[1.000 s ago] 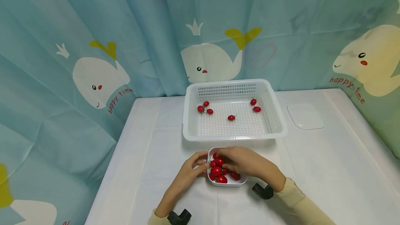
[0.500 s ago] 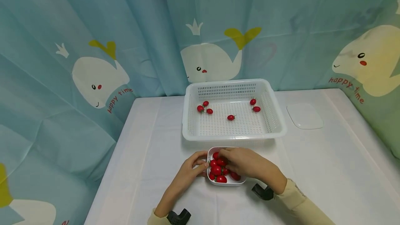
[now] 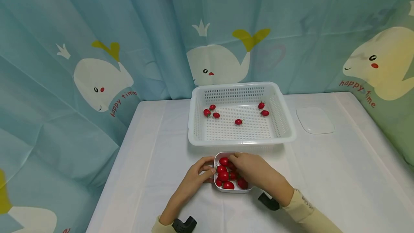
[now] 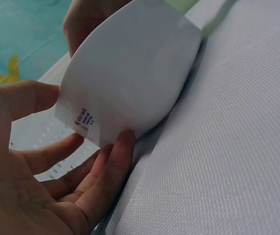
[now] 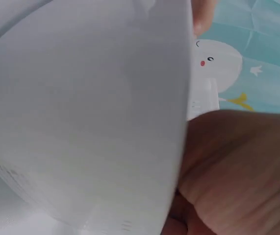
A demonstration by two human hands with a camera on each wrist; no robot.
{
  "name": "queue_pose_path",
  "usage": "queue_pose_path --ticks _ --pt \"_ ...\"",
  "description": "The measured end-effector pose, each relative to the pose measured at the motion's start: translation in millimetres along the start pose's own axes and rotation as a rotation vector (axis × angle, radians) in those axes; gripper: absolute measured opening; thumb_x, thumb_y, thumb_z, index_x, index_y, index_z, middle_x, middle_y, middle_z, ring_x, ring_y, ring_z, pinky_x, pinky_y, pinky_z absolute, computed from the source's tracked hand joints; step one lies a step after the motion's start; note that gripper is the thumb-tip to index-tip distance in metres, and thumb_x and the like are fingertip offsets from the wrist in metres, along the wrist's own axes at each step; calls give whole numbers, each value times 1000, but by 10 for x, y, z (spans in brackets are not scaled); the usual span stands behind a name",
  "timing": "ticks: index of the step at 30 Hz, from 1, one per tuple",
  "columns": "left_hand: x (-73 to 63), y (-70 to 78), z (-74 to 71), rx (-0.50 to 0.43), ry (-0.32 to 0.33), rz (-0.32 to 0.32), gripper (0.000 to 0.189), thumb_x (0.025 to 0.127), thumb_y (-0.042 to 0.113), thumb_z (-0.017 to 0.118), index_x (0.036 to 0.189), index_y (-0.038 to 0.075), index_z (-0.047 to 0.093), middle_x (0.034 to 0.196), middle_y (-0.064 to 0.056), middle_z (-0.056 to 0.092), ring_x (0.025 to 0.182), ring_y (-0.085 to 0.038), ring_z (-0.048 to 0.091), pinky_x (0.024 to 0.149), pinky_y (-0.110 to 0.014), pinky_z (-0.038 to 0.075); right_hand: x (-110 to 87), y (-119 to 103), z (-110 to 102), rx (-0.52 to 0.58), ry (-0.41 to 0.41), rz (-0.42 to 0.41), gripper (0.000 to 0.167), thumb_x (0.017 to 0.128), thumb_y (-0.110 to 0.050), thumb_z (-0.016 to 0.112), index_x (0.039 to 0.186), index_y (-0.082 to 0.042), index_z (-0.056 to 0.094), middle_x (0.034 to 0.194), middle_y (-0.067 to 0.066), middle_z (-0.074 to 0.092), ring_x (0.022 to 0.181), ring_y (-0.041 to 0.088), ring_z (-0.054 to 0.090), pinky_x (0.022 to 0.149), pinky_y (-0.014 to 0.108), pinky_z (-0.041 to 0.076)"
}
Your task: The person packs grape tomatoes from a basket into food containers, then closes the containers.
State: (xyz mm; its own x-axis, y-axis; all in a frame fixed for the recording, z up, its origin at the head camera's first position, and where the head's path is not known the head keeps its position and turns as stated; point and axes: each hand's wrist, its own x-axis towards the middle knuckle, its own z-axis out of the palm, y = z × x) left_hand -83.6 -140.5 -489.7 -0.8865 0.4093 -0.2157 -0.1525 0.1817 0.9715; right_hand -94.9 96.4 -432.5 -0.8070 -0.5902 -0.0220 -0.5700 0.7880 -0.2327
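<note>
Several red cherry tomatoes (image 3: 223, 176) lie in a small white container (image 3: 237, 191) on the table, in the head view. At its left side my left hand (image 3: 196, 174) holds the container; in the left wrist view the thumb is at the rim and the fingers lie against the outer wall (image 4: 125, 73). My right hand (image 3: 255, 168) reaches over the right side, its bent fingers on a cherry tomato (image 3: 231, 165) near the far edge. Its fingertips are partly hidden there, and the container wall (image 5: 90, 107) hides them in the right wrist view.
Just behind stands a white perforated basket (image 3: 239, 142) with a few cherry tomatoes (image 3: 238, 122) spread over its floor. To its right lies a clear flat lid (image 3: 315, 120). A blue whale-print curtain (image 3: 155, 28) hangs behind the white-covered table (image 3: 155, 175).
My right hand has shifted slightly to the right inside the container, and the tomato at its fingers has moved right with it. My left hand stays at the container's left side.
</note>
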Motion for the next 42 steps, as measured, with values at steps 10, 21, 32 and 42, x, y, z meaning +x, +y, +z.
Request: queue_pose_path --ticks 10,21,32,42 --pt "-2 21 14 -6 4 -7 50 104 20 63 149 2 50 118 -24 69 114 -29 67 86 -28 64 -1 -22 38 -43 18 -4 23 84 -4 83 102 -7 69 92 5 72 81 19 69 74 34 64" --pt "11 4 6 6 5 -11 50 104 21 64 148 2 51 117 -24 69 112 -27 67 85 -27 64 -65 13 -169 20 24 -17 33 86 -5 83 117 -7 72 93 3 72 79 15 68 71 29 63" --pt "-3 1 -5 -5 10 -21 50 103 20 64 147 2 52 118 -23 69 112 -24 66 84 -25 63 -63 74 -496 185 -36 -87 37 88 -7 83 123 -7 71 114 7 74 97 18 72 86 34 64" --pt "15 6 3 -5 12 -12 50 103 21 64 148 2 52 118 -23 70 112 -26 66 84 -26 64 19 381 -918 292 -32 -63 29 94 -8 76 123 -10 72 119 4 74 99 16 70 83 32 63"
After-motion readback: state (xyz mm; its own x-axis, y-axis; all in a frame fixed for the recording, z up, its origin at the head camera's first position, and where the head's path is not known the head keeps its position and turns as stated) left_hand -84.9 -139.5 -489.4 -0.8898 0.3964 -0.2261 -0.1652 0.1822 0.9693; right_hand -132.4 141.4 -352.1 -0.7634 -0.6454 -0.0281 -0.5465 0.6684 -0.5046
